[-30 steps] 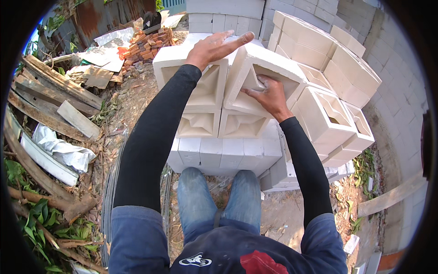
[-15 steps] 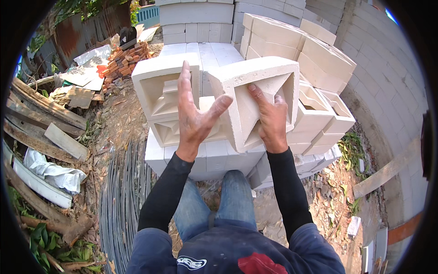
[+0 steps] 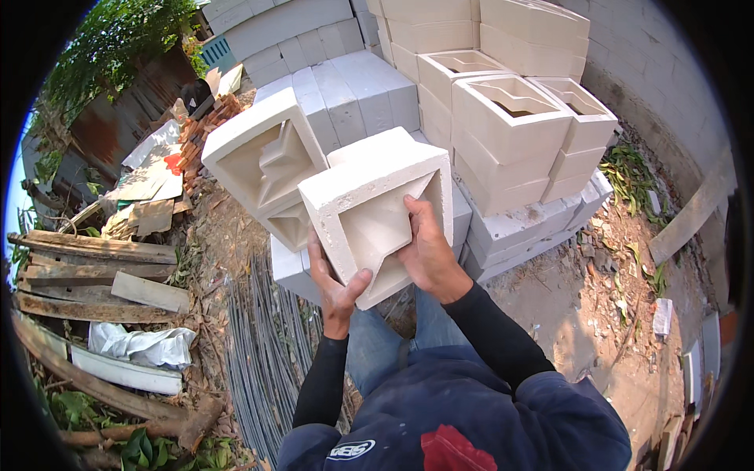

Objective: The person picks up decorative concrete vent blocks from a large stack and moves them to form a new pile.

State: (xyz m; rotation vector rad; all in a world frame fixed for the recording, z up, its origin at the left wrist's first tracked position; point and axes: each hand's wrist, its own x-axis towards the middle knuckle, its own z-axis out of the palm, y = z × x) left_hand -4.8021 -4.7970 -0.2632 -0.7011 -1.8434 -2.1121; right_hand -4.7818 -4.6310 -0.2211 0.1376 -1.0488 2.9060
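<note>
Between my hands is a cream ventilation block [image 3: 377,179] with a hollow, angled inner pattern, tilted so its open face points toward me. My left hand [image 3: 338,294] grips its lower left corner, thumb on the front rim and fingers along the side. My right hand [image 3: 432,253] holds the lower right part, thumb inside the hollow; its other fingers are mostly hidden. Just behind and to the left, similar ventilation blocks [image 3: 236,132] stand on smooth white-grey blocks [image 3: 345,98]. The held block partly covers them.
Stacked cream ventilation blocks [image 3: 503,137] stand at the right, beside a grey block wall [image 3: 656,102]. Long metal rods [image 3: 271,353] lie at my left, with wooden planks [image 3: 98,312] and a white sheet [image 3: 145,344] farther out. Red bricks [image 3: 208,129] are piled beyond.
My left hand, open and apart from the held block before, has closed on its lower left corner. The block has come lower and nearer to my body. The view has turned and shifted.
</note>
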